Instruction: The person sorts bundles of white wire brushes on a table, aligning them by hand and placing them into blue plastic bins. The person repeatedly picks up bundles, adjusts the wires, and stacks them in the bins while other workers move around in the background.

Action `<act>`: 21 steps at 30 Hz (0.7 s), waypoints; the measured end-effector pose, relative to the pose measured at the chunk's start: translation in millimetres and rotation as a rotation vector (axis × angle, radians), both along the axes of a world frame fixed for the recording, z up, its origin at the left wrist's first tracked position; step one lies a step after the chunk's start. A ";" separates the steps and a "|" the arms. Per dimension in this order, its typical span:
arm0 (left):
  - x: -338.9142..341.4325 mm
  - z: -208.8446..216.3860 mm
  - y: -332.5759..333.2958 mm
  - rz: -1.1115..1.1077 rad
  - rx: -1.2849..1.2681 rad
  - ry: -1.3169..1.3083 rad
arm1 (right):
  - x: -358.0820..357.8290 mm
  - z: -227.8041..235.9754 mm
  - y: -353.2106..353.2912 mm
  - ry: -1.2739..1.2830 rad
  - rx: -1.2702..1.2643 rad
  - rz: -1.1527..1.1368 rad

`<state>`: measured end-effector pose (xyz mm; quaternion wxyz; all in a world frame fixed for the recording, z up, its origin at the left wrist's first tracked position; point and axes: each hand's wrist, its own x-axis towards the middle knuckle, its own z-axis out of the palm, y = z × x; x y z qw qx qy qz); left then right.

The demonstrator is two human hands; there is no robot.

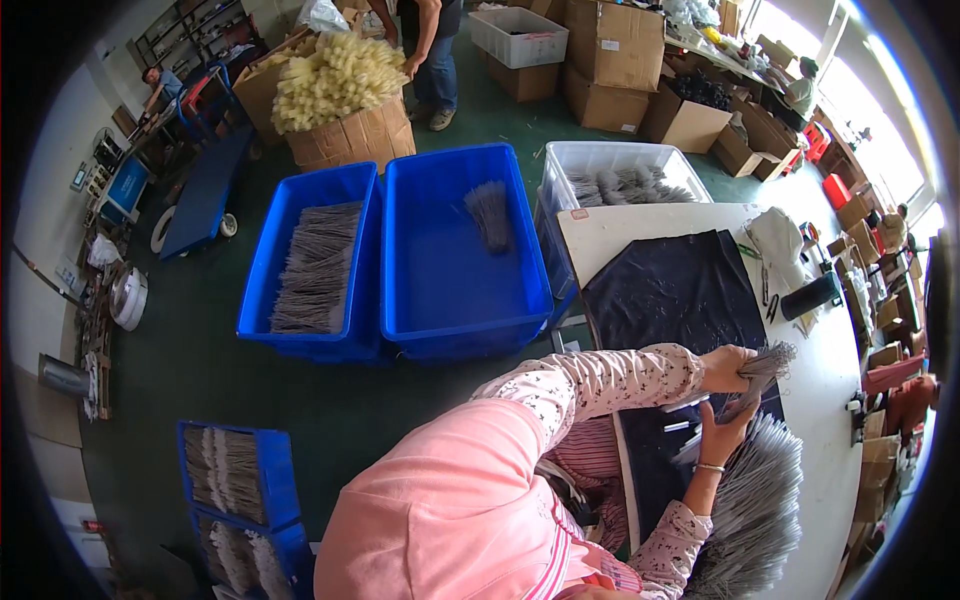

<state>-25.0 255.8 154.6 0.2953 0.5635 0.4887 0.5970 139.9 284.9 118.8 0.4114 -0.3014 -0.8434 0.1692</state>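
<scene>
My left hand (pixel 727 369) is closed round a bundle of thin grey wire-like strands (pixel 768 362) above the white table (pixel 825 430). Just below it, my right hand (pixel 722 436) grips the lower part of the same grey strands, thumb raised; some of its fingers are hidden. Beside my right forearm lies a large heap of similar grey strands (pixel 755 510), fanned over the table. A dark cloth (pixel 670 290) covers the table under and beyond my hands, with small light bits scattered on it.
Scissors (pixel 772 307), a dark cylinder (pixel 808 298) and a white cloth bag (pixel 775 237) lie on the table. Two blue bins (pixel 460 300) and a white crate (pixel 625 155) hold grey strands. A person (pixel 430 50) stands by a carton of yellowish bristly pieces (pixel 340 80).
</scene>
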 end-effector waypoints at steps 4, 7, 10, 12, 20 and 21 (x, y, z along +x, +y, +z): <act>-2.4 5.6 -8.1 -0.082 -0.002 -0.101 | -2.7 1.3 9.2 0.000 -0.180 -0.049; 0.8 2.6 -15.7 -0.087 0.001 0.058 | 5.5 -2.1 25.0 0.106 -0.468 0.056; 5.6 -11.3 -10.1 -0.134 0.130 0.124 | 1.5 -1.5 24.0 0.203 -0.491 0.111; 7.7 -16.8 -5.2 -0.104 0.114 0.134 | -2.1 -2.4 23.3 0.193 -0.414 0.089; -0.8 -13.3 1.7 -0.215 0.021 0.078 | 13.6 12.4 38.4 -0.152 -0.046 -0.060; -2.5 -14.5 2.3 -0.240 0.005 0.047 | 12.7 31.4 31.8 -0.301 -0.011 -0.122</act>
